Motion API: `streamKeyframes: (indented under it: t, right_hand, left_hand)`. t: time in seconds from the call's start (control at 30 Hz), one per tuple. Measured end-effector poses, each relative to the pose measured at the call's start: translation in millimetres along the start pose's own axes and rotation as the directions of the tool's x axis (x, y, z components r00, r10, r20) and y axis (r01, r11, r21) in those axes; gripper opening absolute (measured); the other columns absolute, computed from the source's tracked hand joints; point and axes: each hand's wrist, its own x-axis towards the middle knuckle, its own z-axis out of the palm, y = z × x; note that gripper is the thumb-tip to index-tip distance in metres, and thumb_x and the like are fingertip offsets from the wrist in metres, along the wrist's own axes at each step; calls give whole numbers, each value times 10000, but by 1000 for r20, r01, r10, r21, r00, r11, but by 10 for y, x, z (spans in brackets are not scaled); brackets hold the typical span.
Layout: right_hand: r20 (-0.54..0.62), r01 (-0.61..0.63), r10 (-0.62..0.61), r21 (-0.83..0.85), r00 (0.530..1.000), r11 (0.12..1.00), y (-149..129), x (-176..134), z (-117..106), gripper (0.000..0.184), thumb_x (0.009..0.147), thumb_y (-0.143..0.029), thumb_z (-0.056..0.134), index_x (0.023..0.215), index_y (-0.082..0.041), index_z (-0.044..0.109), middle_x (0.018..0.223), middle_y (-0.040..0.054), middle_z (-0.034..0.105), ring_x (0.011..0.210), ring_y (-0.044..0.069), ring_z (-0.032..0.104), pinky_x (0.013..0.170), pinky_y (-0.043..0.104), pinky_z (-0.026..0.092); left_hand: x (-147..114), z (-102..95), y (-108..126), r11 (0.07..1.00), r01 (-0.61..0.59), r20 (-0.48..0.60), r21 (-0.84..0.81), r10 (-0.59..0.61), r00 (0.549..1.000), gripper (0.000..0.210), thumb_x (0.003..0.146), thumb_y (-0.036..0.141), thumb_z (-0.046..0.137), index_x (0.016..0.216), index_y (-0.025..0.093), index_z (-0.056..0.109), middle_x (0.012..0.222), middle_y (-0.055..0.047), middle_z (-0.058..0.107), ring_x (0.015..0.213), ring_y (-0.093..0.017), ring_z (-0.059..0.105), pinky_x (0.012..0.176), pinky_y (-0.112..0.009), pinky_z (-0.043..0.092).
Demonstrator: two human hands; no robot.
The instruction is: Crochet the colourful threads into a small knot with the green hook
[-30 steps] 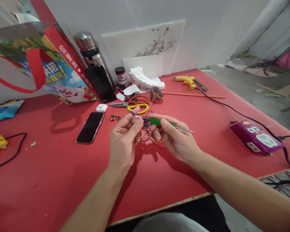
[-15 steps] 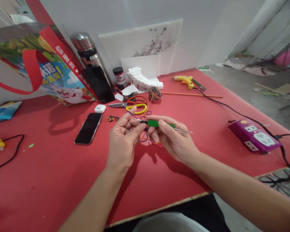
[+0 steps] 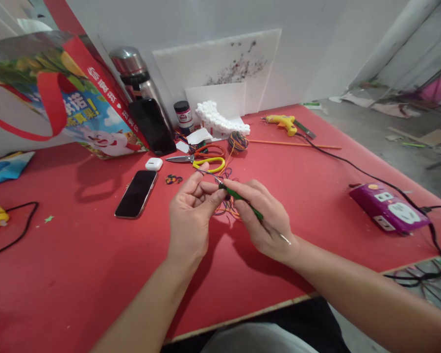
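Observation:
My right hand (image 3: 266,220) is closed round a green-handled crochet hook (image 3: 235,194), whose metal tip points up and left and whose thin rear end sticks out past the palm. Close beside it, my left hand (image 3: 189,218) pinches multicoloured yarn (image 3: 226,208) between thumb and fingers, with a dark strand running over the raised index finger. The hook's tip touches the work at the left fingertips; the stitches there are mostly hidden. Loose orange and purple strands hang below and behind both hands. A yarn ball (image 3: 238,142) sits behind them, an orange strand trailing from it.
Beyond my hands lie scissors (image 3: 209,162), a small multicoloured coil (image 3: 174,179), a phone (image 3: 136,193) and a white earbud case (image 3: 154,164). Further back stand a steel flask (image 3: 128,61) and a gift bag (image 3: 95,122). A yellow glue gun (image 3: 282,123) and purple power strip (image 3: 389,207) are right.
My right hand has turned, so the crochet hook, nearly level before, now slants with its rear end lower. Its fingers have wrapped further over the handle. My left hand keeps its pinch.

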Motion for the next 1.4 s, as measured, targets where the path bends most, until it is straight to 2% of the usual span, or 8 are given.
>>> streamKeyframes:
  t: [0.1,0.2,0.3,0.4,0.6,0.77,1.1,1.4]
  right_hand:
    - [29,52,-51,-41,998,998,-3,-19,0,488,1103,-165,535,1579,-257,586,1148,117,731,957,219,696,827,375,611]
    - [25,32,-33,25,999,999,12,-27,-5,479,1108,-197,554,1577,-283,599,1164,114,730,921,214,693,820,386,613]
    - [23,-38,35,162,999,986,27,-15,-8,416,1114,-238,573,1516,-292,665,1031,79,716,802,180,670,754,362,604]
    - [45,-142,134,264,990,954,21,10,-7,355,1125,-293,572,1445,-285,725,905,51,729,758,179,685,759,378,608]
    - [43,-240,244,415,969,877,-23,42,-6,311,1115,-276,598,1362,-283,786,944,45,774,727,149,710,732,341,621]
    - [51,-268,273,428,961,863,-36,57,-33,306,1097,-244,620,1342,-281,800,955,48,753,757,146,705,732,321,621]
    - [46,-312,321,393,946,865,-12,68,-66,256,1066,-313,670,1249,-273,845,885,49,717,726,168,657,710,352,593]
    - [60,-341,356,471,932,813,47,28,-72,235,1055,-327,700,1227,-319,859,894,42,691,747,170,619,681,336,525]
  left_hand:
    - [7,4,47,998,33,41,-58,-31,999,522,615,156,1024,1106,166,846,675,45,686,589,-42,565,589,-117,491]
    - [32,-4,97,990,86,64,-107,-80,995,507,564,118,1036,1035,157,851,667,51,668,566,-32,553,566,-111,488]
    - [68,-30,127,988,110,72,-110,-103,992,535,522,86,1037,1019,156,850,691,40,691,586,-43,589,563,-112,494]
    - [95,-63,140,992,99,71,-82,-93,993,555,534,67,1017,1054,163,848,697,37,703,585,-54,607,547,-121,486]
    - [95,-92,166,997,56,58,-44,-54,997,480,597,56,984,1045,174,857,698,41,698,619,-62,627,596,-141,520]
    - [89,-92,191,998,55,35,-30,-54,998,480,591,55,989,1037,188,870,686,47,681,613,-54,599,596,-143,520]
    - [105,-99,205,999,45,32,17,-46,998,619,612,57,982,1193,218,845,696,59,648,604,-62,579,564,-151,490]
    - [115,-84,209,1000,27,14,16,-27,1000,572,528,68,1011,1071,173,867,692,55,643,602,-39,562,567,-118,484]
